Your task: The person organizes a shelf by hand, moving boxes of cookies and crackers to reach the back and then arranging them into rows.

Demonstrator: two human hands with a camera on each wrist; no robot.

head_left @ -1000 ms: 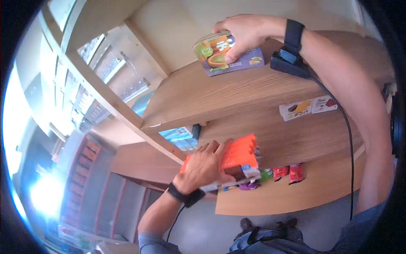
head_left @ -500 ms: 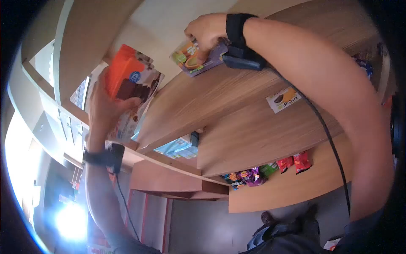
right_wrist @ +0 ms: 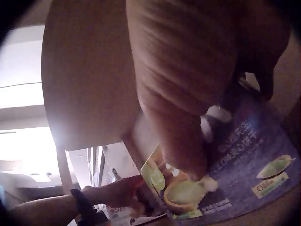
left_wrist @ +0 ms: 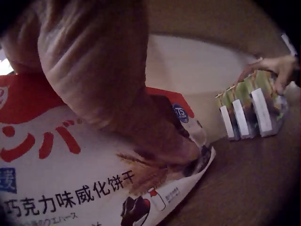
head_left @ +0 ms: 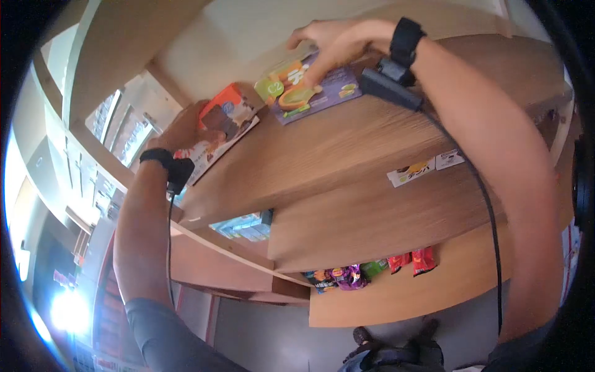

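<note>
My left hand (head_left: 186,131) grips the orange-and-white chocolate wafer packs (head_left: 230,99) at the left end of the upper shelf (head_left: 266,162). Its thumb presses on the printed front (left_wrist: 61,181), and the other fingers are hidden behind. To the right, my right hand (head_left: 341,46) holds the purple-and-green biscuit boxes (head_left: 334,93) with its thumb on the front and fingers over the top. Several of these boxes stand side by side in the left wrist view. The wafer packs lean close beside them, close over the shelf.
On the shelf below, light blue boxes (head_left: 245,226) stand at the left. Small white-and-yellow packs (head_left: 411,172) show under the upper shelf's edge at the right. Purple snack bags (head_left: 350,277) and red ones (head_left: 424,260) lie lowest. A wooden upright (head_left: 93,155) bounds the left.
My left hand has raised the wafer packs from below the upper shelf, then moved them right beside the biscuit boxes. My right hand has stayed at the biscuit boxes.
</note>
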